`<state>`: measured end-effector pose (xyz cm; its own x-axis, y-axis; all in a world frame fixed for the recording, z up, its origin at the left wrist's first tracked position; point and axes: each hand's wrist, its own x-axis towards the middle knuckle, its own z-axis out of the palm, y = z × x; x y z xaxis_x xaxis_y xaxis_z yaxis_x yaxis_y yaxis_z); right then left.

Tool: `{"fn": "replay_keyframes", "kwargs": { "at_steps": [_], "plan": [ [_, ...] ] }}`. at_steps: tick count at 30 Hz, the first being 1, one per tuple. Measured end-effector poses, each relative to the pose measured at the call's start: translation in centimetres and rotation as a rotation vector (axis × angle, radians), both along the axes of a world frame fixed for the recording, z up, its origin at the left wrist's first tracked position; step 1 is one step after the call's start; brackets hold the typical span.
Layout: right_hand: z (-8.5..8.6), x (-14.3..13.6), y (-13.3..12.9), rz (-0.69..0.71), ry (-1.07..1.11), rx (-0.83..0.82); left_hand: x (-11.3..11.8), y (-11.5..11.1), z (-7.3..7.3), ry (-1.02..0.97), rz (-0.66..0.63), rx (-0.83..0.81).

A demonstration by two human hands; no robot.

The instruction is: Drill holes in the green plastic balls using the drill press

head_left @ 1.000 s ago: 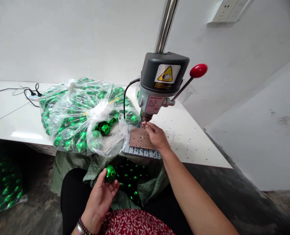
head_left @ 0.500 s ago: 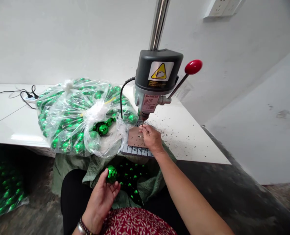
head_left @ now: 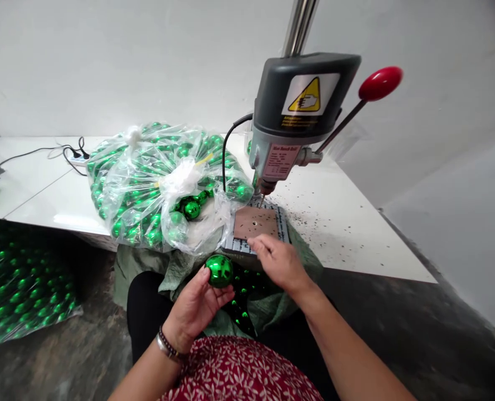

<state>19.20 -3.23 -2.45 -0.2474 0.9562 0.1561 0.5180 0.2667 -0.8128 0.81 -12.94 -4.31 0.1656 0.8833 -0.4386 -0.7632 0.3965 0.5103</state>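
Observation:
A shiny green ball [head_left: 219, 271] is held in the fingers of my left hand [head_left: 200, 303], over my lap. My right hand [head_left: 278, 260] is closed near the front edge of the drill's base; whatever its fingers pinch is too small to make out. Behind it a brown plate [head_left: 266, 224] with a small hole lies on the base, sprinkled with dark shavings. The bench drill [head_left: 301, 106] stands above, its thin bit [head_left: 263, 199] over the back of the plate.
Clear bags of green balls [head_left: 147, 184] sit on the white table [head_left: 348, 223] left of the drill. The red-knobbed lever [head_left: 380, 83] sticks out right. Another bag [head_left: 17, 289] lies lower left. Green cloth [head_left: 272, 309] holding more balls hangs over my lap.
My right hand has moved away from the drill bit toward the base's front edge. My left hand has raised the green ball closer to the base. The view has shifted.

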Motion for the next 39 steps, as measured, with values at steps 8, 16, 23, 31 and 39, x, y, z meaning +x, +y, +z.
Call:
{"fn": "replay_keyframes", "kwargs": {
  "at_steps": [8,16,23,31,39],
  "plan": [
    [-1.8,-0.7,-5.7,0.279,0.104,-0.118,1.3,0.0,-0.5,0.248,-0.062,0.226],
    [-1.8,0.8,-5.2,0.214,0.063,-0.03,1.0,1.1,1.5,0.717,-0.206,0.387],
    [-0.8,0.8,-5.1,0.166,0.077,0.086,2.4,2.3,2.0,0.727,-0.156,0.421],
    [-0.2,0.9,-4.6,0.058,0.137,0.066,3.5,4.0,2.3,0.203,-0.133,0.205],
    [-0.4,3.4,-5.0,0.097,0.08,0.046,2.8,8.9,4.1,0.544,-0.017,0.295]
  ]
}}
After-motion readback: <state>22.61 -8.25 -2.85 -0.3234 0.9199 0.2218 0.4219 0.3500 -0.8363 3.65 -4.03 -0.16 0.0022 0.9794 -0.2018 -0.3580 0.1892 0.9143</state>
